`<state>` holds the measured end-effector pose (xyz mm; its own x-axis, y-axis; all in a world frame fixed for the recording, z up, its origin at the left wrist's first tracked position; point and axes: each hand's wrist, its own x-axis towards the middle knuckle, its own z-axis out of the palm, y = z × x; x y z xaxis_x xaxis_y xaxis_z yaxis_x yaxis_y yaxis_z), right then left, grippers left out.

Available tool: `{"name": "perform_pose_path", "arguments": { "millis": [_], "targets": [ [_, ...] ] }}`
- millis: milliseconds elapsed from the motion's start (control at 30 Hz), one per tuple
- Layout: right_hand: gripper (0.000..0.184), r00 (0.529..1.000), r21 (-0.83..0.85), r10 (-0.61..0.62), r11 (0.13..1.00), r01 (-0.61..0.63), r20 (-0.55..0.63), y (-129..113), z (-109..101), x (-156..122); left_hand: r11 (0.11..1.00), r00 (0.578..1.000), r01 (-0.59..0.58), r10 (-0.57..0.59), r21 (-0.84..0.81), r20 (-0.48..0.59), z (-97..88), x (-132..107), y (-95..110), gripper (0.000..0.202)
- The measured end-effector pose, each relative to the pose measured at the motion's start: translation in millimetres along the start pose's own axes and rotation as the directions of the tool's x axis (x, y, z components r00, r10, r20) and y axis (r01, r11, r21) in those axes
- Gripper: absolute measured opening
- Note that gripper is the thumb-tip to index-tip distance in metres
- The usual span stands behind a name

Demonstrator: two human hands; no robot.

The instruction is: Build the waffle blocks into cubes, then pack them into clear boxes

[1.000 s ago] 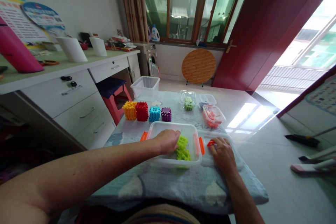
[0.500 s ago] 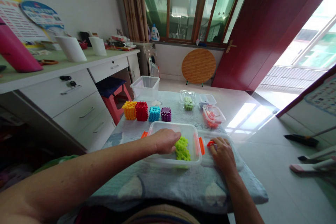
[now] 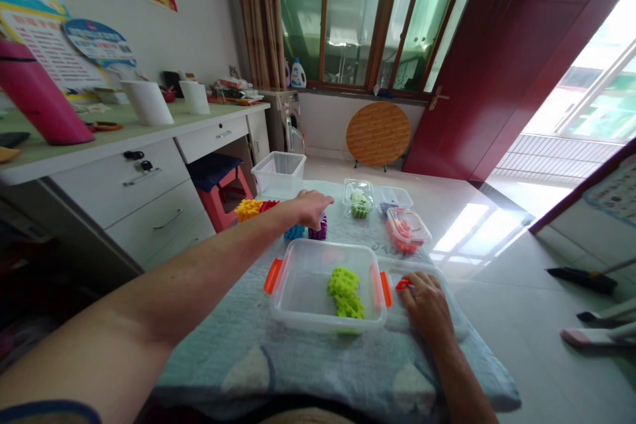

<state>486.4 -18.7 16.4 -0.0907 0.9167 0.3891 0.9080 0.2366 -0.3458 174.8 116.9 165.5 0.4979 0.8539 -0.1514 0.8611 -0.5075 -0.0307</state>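
Observation:
My left hand (image 3: 315, 208) reaches over the far side of the box, partly in front of the purple block cube (image 3: 318, 228). Its fingers point right, apart from the thumb, and nothing shows in them. Whether it touches the cube I cannot tell. The clear plastic box (image 3: 303, 288) with orange clips holds lime-green interlocking blocks (image 3: 346, 291). On a clear lid (image 3: 453, 308) to the right rests my right hand (image 3: 424, 298), fingers curled over a small red-orange piece (image 3: 403, 284). A blue cube (image 3: 295, 232), red cube (image 3: 269, 204) and yellow cube (image 3: 248, 209) are partly hidden by my left arm.
At the back of the cloth-covered table (image 3: 293, 358) stands a tall clear bin (image 3: 278, 172). Towards the back right are a clear container with pale green blocks (image 3: 358, 204), one with purplish pieces (image 3: 390, 207) and one with coral pieces (image 3: 407, 238). A desk (image 3: 114, 192) stands left.
My left hand has left the lime-green blocks in the box and moved up and away to the purple cube. My right hand stays on the lid. The view has tilted slightly up.

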Motion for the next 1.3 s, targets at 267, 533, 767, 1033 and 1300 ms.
{"name": "perform_pose_path", "arguments": {
  "millis": [267,533,767,1033,1300],
  "targets": [
    [0.012,1.0,0.004,-0.011,1.0,0.011,-0.004,5,3,-1,0.996,0.977,0.074,-0.084,0.057,0.195,33.0,32,-7,0.112],
    [0.012,1.0,-0.002,0.01,1.0,-0.01,0.015,1,0,-1,0.993,0.988,0.057,-0.071,0.102,0.137,45.2,36,-11,0.095],
    [0.013,1.0,0.003,0.008,1.0,-0.008,0.009,-2,-1,0,0.991,0.992,0.041,-0.056,0.131,0.112,36.4,31,-5,0.082],
    [0.014,1.0,-0.009,0.019,1.0,-0.019,0.013,-1,0,0,0.988,0.993,0.047,-0.062,0.147,0.099,35.9,30,-3,0.074],
    [0.015,1.0,-0.008,0.018,1.0,-0.018,0.009,-1,0,-1,0.985,0.992,0.054,-0.071,0.162,0.105,33.7,28,0,0.068]
  ]
}}
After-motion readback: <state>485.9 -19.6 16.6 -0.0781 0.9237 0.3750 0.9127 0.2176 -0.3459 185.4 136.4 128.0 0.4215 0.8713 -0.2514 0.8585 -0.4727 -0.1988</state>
